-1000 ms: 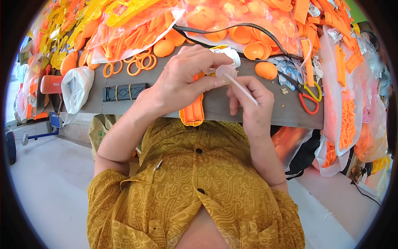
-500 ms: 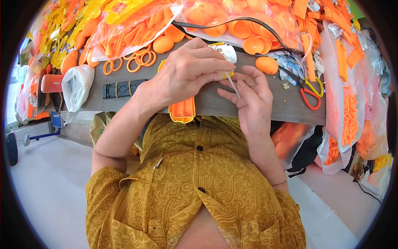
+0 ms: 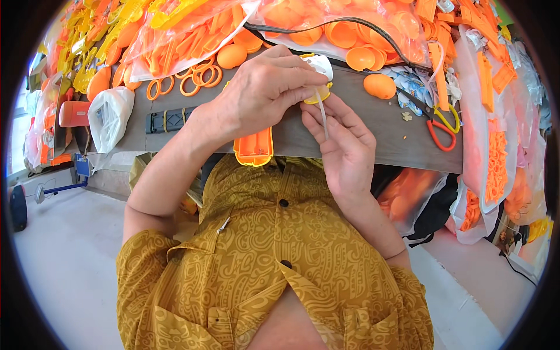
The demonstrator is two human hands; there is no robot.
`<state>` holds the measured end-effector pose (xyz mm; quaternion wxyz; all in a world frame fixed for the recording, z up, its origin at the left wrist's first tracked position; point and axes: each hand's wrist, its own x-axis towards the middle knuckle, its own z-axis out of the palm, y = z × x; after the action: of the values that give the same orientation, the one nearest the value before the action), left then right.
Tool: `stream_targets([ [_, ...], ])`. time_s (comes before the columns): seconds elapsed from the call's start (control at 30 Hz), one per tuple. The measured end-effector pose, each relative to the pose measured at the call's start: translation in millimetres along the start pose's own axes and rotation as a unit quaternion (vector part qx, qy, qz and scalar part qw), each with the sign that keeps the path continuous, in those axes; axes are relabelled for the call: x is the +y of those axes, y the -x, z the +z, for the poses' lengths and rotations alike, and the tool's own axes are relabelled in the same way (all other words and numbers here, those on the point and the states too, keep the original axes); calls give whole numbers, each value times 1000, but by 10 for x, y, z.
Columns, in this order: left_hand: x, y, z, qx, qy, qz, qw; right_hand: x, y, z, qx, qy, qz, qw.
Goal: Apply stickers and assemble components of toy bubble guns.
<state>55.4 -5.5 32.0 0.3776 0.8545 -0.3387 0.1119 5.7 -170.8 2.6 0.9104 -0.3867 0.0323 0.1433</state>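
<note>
Above the table's near edge, my left hand (image 3: pixel 271 87) is closed, thumb and fingertips pinching a small yellow plastic part (image 3: pixel 318 95). Close against that part from the right are the fingertips of my right hand (image 3: pixel 350 140), which is also closed. A thin white strip (image 3: pixel 324 119) hangs down from the yellow part past my right fingers. Just beyond the left fingertips shows a white rounded plastic piece (image 3: pixel 319 66), partly hidden. Under my left wrist, an orange plastic shell with a yellow rim (image 3: pixel 254 147) juts over the table edge; my hand covers its upper end.
Scissors with red and yellow handles (image 3: pixel 441 129) and an orange egg-shaped piece (image 3: pixel 379 86) lie at right. To the left are a black ribbed bar (image 3: pixel 168 120), orange rings (image 3: pixel 201 77) and a white plastic bag (image 3: pixel 111 118). Bags of orange parts (image 3: pixel 350 26) line the back.
My right hand has moved slightly left and its fingers have come together against the yellow part. The white strip hangs more upright. My left hand keeps its pinch.
</note>
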Motion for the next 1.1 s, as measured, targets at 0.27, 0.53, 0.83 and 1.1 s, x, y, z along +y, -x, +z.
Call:
stream_targets([
  [0.27, -4, 15, -6, -20, -36, 17, 999, 49, -2, 15, -22, 20, -38, 999],
  [0.53, 41, 84, 5, -15, -69, 29, 997, -62, -111, 0, -21, 126, -11, 992],
  [0.83, 181, 398, -145, 117, -72, 16, 990, -249, -283, 82, 20, 411, -28, 911],
  [1.1, 238, 742, -85, 112, -130, -99, 980, -201, -355, -6, 1, 449, -100, 888],
])
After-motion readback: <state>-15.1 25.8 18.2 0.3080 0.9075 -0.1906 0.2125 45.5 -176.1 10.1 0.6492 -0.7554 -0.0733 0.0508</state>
